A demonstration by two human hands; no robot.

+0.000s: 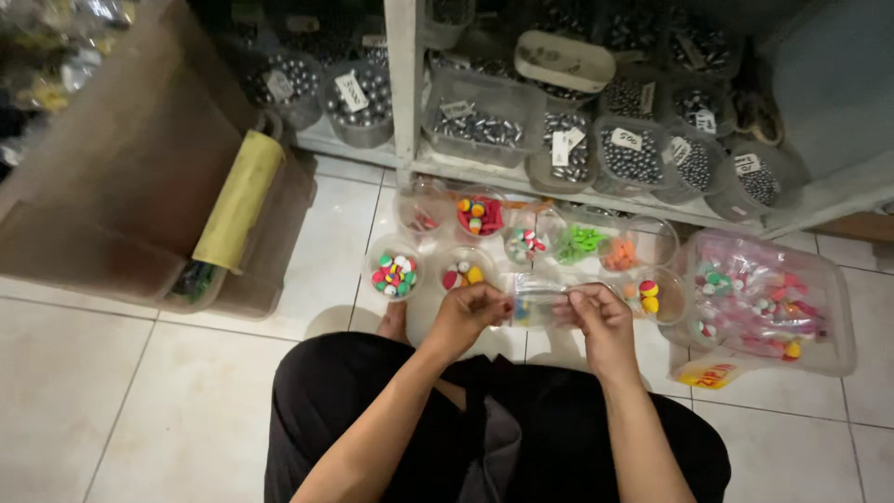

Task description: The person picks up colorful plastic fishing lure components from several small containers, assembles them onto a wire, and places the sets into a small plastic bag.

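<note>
Pinching a small clear plastic bag (pixel 534 305) of coloured beads, your left hand (pixel 468 312) and right hand (pixel 596 315) grip its ends — bag stretched flat.

Small clear plastic bag (pixel 538 305), flat and stretched level. Colourful bits inside. Centre of the frame, just below the tubs.

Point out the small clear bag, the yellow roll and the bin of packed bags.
small clear bag (pixel 535 305), head view, its middle between both hands
yellow roll (pixel 239 200), head view, mid-length
bin of packed bags (pixel 833 317), head view, right wall
</note>
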